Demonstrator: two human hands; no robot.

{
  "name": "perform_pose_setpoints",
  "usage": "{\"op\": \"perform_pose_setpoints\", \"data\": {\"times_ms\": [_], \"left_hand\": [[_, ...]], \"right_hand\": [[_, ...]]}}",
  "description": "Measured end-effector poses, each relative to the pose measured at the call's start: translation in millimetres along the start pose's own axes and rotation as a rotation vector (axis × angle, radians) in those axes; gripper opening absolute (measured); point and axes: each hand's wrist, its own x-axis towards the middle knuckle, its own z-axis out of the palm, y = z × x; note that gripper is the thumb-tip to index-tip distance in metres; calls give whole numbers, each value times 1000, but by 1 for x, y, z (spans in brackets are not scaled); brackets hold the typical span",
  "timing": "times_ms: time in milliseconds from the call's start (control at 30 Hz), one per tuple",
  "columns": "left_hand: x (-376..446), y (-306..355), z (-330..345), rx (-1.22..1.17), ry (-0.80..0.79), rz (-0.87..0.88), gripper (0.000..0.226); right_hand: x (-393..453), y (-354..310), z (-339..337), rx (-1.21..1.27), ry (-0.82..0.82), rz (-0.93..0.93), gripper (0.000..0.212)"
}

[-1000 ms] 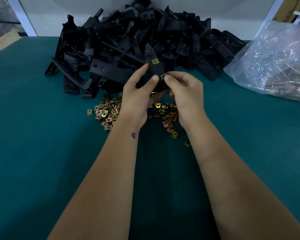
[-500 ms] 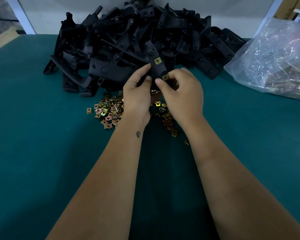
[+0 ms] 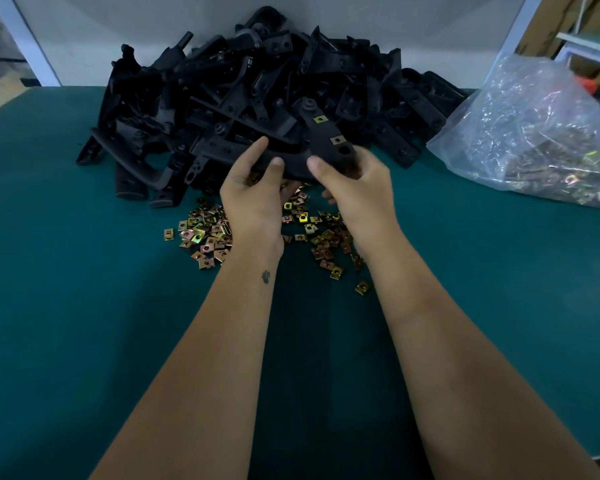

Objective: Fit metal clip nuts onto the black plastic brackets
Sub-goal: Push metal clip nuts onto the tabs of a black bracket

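Observation:
Both hands hold one black plastic bracket (image 3: 321, 143) above the table. My left hand (image 3: 253, 195) grips its left end, thumb on top. My right hand (image 3: 354, 183) grips the right end. Two metal clip nuts sit on the bracket's upright arm, an upper clip nut (image 3: 319, 118) and a lower clip nut (image 3: 336, 139). Loose gold clip nuts (image 3: 207, 237) lie scattered on the green table under and around my wrists. A big pile of black brackets (image 3: 250, 91) rises behind my hands.
A clear plastic bag (image 3: 534, 133) holding more clip nuts lies at the right. The green table top (image 3: 66, 289) stretches wide to the left and toward me. A white wall panel stands behind the pile.
The second clip nut, pinched by my right fingers before, now sits on the bracket's arm. My hands have spread apart along the bracket, and my right hand has shifted to its right end.

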Motion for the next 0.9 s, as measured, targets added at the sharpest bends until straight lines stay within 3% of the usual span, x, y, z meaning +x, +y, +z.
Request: {"op": "perform_pose_setpoints", "data": {"times_ms": [67, 200, 433, 567, 667, 900], "left_hand": [[-2, -1, 2, 12, 12, 29, 29], [-11, -4, 12, 94, 32, 88, 30], [-53, -22, 77, 136, -54, 40, 27], [-97, -38, 124, 222, -255, -10, 23], [-144, -52, 160, 286, -430, -5, 33], [-288, -100, 225, 394, -957, -20, 34]], "right_hand": [[-2, -1, 5, 51, -8, 54, 8], [-8, -4, 9, 285, 120, 174, 16], [-14, -23, -32, 487, 477, 224, 7], [-29, -29, -96, 576, 648, 219, 3], [-48, -31, -153, 618, 817, 173, 6], [-135, -26, -302, 472, 1380, 111, 5]]}}
